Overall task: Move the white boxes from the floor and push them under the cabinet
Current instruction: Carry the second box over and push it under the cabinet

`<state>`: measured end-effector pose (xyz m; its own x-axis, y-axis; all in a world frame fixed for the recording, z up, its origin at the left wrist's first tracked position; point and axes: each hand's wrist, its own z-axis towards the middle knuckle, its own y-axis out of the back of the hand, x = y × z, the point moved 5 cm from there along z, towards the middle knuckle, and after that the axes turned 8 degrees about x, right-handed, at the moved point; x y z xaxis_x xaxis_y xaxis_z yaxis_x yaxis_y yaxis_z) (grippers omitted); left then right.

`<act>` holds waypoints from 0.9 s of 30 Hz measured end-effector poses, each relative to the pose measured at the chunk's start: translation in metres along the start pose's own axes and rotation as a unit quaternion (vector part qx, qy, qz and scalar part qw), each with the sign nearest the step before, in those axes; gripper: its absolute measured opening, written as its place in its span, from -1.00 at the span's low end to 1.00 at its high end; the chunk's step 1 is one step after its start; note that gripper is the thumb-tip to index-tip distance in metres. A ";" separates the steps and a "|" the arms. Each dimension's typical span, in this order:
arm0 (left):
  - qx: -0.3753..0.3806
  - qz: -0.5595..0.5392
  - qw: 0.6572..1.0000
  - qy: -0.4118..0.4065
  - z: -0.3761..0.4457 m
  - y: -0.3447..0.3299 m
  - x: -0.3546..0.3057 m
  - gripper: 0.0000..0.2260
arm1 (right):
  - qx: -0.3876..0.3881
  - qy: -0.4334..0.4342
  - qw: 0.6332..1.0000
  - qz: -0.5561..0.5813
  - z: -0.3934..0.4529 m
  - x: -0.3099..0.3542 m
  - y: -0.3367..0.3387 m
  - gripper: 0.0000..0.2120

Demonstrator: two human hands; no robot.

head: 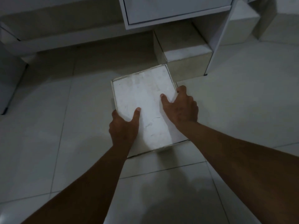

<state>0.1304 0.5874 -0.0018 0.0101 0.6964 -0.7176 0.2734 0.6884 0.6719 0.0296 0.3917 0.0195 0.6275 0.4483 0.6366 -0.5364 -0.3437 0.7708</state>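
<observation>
Your left hand (123, 126) and right hand (181, 107) grip the white box (144, 101) by its sides, thumbs on top, steadying it just before the cabinet (176, 12), beside a box (186, 57) already underneath.

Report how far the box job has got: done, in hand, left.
Done: one white box already sits under the cabinet. In hand: the left hand and right hand grip the sides of a second white box, thumbs on top, just in front of the cabinet. Left: pushing this box under, beside the first.
</observation>
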 end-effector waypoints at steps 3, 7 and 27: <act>0.020 0.006 1.000 0.002 0.005 -0.013 0.007 -0.21 | 0.012 -0.006 1.000 -0.011 0.004 -0.009 -0.009 -0.43; 0.038 0.025 0.999 0.002 0.016 -0.024 0.007 -0.19 | 0.019 -0.017 0.999 -0.020 0.009 -0.017 -0.017 -0.52; 0.312 0.402 0.729 -0.458 -0.009 -0.032 -0.016 0.14 | 0.305 0.360 0.854 -0.222 -0.049 -0.031 0.006 -0.10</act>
<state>0.1131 0.5558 -0.0099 0.9680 0.1997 -0.1517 0.2068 -0.2935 0.9333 -0.0206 0.4163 0.0031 0.0661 0.9612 0.2678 0.1946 -0.2757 0.9413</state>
